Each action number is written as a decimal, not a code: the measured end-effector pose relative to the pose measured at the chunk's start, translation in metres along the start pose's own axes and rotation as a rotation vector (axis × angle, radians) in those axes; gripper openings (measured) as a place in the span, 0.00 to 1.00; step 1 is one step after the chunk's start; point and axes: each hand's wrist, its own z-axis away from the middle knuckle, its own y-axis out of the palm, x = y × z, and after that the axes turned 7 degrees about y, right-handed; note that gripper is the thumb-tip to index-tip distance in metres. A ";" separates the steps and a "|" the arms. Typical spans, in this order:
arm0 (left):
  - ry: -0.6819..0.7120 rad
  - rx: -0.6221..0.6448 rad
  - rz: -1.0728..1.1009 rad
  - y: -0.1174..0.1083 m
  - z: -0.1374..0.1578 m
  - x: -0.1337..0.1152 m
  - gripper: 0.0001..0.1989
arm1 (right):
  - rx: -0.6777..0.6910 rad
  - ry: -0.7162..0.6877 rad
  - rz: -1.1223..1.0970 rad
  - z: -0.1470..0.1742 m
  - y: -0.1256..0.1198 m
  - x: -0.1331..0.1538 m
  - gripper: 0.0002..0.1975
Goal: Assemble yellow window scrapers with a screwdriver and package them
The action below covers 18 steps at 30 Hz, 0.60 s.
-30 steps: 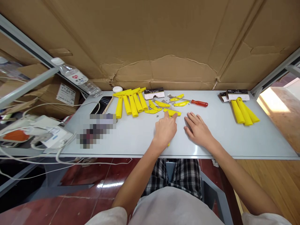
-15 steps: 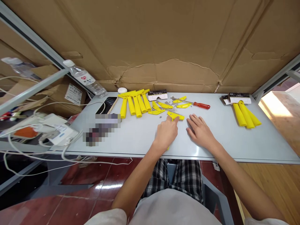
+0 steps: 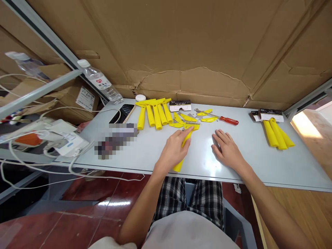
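Yellow scraper (image 3: 178,167) — in left hand (image 3: 172,148).

The yellow scraper (image 3: 186,138) lay slantwise on the pale grey table (image 3: 147,152), its crosswise head (image 3: 195,127) at the far end and its handle (image 3: 178,167) directed to the near edge. The left hand (image 3: 172,147) held it, partly hiding the handle.

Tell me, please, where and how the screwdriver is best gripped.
Grip its red handle, probably with the right hand from the near side, where that hand lies. The handle is thick and points right, beyond the yellow pieces by the thin shaft.
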 end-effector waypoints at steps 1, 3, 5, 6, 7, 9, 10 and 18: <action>-0.012 -0.019 0.124 0.000 0.002 0.003 0.26 | -0.002 0.000 -0.003 0.000 0.000 0.000 0.29; -0.084 -0.043 0.417 0.000 0.004 0.007 0.27 | -0.003 0.000 -0.007 0.000 0.000 0.000 0.29; -0.179 -0.061 0.688 0.001 0.007 0.009 0.32 | 0.003 0.001 -0.007 0.000 0.000 0.000 0.29; -0.217 -0.074 0.799 0.002 0.009 0.009 0.34 | 0.007 0.003 -0.005 0.000 0.000 0.000 0.29; -0.246 -0.087 0.895 0.004 0.010 0.009 0.36 | 0.012 0.005 -0.002 0.000 0.000 0.001 0.29; -0.303 -0.114 1.064 0.008 0.013 0.007 0.38 | 0.021 0.007 0.008 0.001 -0.001 0.001 0.29; -0.338 -0.129 1.142 0.011 0.014 0.006 0.39 | 0.024 0.006 0.014 0.000 -0.002 0.001 0.29; -0.635 -0.211 1.567 0.038 0.017 -0.006 0.33 | 0.179 0.027 0.046 -0.053 -0.048 0.004 0.22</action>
